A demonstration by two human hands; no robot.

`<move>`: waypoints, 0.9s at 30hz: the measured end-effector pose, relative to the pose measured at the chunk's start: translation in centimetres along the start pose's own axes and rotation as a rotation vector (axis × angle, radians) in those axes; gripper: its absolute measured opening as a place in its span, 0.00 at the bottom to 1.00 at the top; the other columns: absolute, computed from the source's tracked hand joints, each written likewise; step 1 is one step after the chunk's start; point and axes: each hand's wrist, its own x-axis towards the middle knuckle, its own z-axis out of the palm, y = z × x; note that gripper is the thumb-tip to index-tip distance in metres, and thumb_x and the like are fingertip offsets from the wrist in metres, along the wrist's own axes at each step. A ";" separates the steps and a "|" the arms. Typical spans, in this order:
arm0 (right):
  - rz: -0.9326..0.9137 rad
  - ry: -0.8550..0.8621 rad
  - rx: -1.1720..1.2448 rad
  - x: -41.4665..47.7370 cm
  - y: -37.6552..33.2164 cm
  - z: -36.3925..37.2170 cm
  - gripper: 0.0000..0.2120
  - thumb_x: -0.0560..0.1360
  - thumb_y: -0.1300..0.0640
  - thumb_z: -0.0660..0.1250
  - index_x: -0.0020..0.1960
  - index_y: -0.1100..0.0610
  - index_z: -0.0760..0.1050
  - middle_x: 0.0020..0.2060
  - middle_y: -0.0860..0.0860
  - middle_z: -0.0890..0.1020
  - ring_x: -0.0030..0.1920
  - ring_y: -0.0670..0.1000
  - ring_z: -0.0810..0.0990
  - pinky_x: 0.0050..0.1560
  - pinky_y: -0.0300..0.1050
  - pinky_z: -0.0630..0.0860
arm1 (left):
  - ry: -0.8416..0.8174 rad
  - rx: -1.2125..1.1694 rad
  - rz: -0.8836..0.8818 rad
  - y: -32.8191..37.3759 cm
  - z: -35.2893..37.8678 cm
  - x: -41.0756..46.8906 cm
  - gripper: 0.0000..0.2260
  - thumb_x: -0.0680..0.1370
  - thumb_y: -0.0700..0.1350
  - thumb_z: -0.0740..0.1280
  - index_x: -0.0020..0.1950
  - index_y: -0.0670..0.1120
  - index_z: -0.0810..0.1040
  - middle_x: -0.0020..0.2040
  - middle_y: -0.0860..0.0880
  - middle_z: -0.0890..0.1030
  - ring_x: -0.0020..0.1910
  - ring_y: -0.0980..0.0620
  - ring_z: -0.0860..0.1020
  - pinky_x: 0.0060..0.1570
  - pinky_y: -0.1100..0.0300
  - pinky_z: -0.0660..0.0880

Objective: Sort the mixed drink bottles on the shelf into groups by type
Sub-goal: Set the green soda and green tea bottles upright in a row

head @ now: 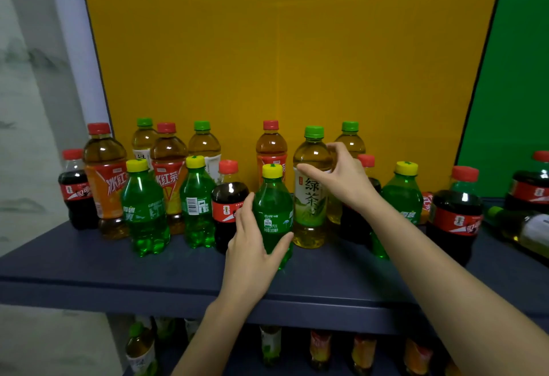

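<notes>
Green plastic, clear and filled with soda, makes up the small yellow-capped soda bottle (273,215) standing near the front edge of a dark blue shelf (89,263). It looks full, so fairly heavy for its size, with stiff smooth walls that could slip; the waist around the label seems the surest place to grip. The left hand (252,245) wraps its lower body from the left, thumb across the front, fingers behind, clasping it. Just to its right, touching or nearly so, stands a taller green tea bottle (310,194) with a green cap and pale label. The right hand (341,173) curls around its shoulder from the right, thumb on the front; whether it grips firmly or only rests there cannot be told. Around them stand mixed cola, iced tea and more soda bottles, unsorted. One bottle (523,227) lies on its side at far right.
</notes>
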 end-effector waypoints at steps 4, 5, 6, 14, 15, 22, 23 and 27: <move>-0.021 0.027 0.011 -0.9 0.3 0.7 0.38 0.69 0.42 0.69 0.72 0.55 0.58 0.61 0.52 0.74 0.61 0.47 0.69 0.53 0.39 0.66 | -0.018 0.003 -0.001 0.0 0.2 0.0 0.39 0.74 0.53 0.68 0.76 0.49 0.46 0.74 0.51 0.58 0.70 0.52 0.63 0.62 0.60 0.65; -0.017 0.028 0.026 -1.1 0.3 0.8 0.38 0.70 0.42 0.68 0.72 0.55 0.57 0.61 0.50 0.73 0.61 0.45 0.66 0.55 0.39 0.65 | -0.017 0.002 -0.004 0.0 0.2 -0.1 0.40 0.74 0.53 0.68 0.76 0.49 0.46 0.74 0.51 0.57 0.71 0.52 0.63 0.63 0.60 0.65; -0.018 0.029 0.043 -1.2 0.3 1.0 0.39 0.70 0.41 0.68 0.73 0.54 0.55 0.62 0.49 0.71 0.62 0.45 0.66 0.59 0.41 0.66 | -0.013 -0.001 -0.004 0.0 0.3 -0.1 0.40 0.73 0.54 0.68 0.76 0.49 0.45 0.75 0.51 0.57 0.71 0.52 0.62 0.63 0.61 0.64; -0.024 -0.001 -0.070 -2.3 -0.1 0.7 0.39 0.74 0.40 0.62 0.76 0.55 0.47 0.74 0.53 0.59 0.74 0.53 0.58 0.71 0.54 0.61 | 0.069 0.017 0.008 0.3 0.3 -0.7 0.37 0.74 0.50 0.68 0.75 0.44 0.52 0.73 0.45 0.61 0.71 0.53 0.59 0.65 0.69 0.54; -0.036 0.005 -0.089 -2.7 -0.3 0.3 0.38 0.75 0.42 0.62 0.75 0.56 0.48 0.74 0.53 0.59 0.74 0.53 0.58 0.71 0.52 0.61 | 0.104 0.020 0.033 0.3 0.3 -0.8 0.34 0.74 0.49 0.68 0.74 0.42 0.55 0.71 0.44 0.63 0.70 0.53 0.60 0.65 0.70 0.54; -0.134 0.124 -0.024 -8.1 -1.1 -3.4 0.13 0.76 0.59 0.64 0.60 0.55 0.73 0.54 0.49 0.79 0.52 0.44 0.77 0.54 0.38 0.76 | 0.209 -0.075 0.283 1.6 -0.2 -1.8 0.11 0.74 0.46 0.62 0.54 0.43 0.76 0.53 0.49 0.76 0.56 0.56 0.72 0.57 0.67 0.68; -0.142 0.142 -0.037 -9.0 -1.0 -4.2 0.11 0.76 0.60 0.64 0.57 0.54 0.75 0.51 0.48 0.80 0.49 0.43 0.78 0.50 0.34 0.75 | 0.163 -0.094 0.306 1.8 -0.1 -1.9 0.09 0.74 0.46 0.62 0.51 0.44 0.77 0.50 0.50 0.76 0.52 0.57 0.74 0.52 0.66 0.71; -0.076 0.211 -0.016 -12.4 0.6 -8.0 0.06 0.75 0.59 0.65 0.50 0.52 0.79 0.44 0.45 0.83 0.45 0.43 0.81 0.46 0.38 0.77 | 0.011 -0.175 0.309 3.2 1.1 -2.6 0.06 0.75 0.50 0.61 0.44 0.50 0.76 0.39 0.58 0.75 0.39 0.59 0.75 0.37 0.61 0.73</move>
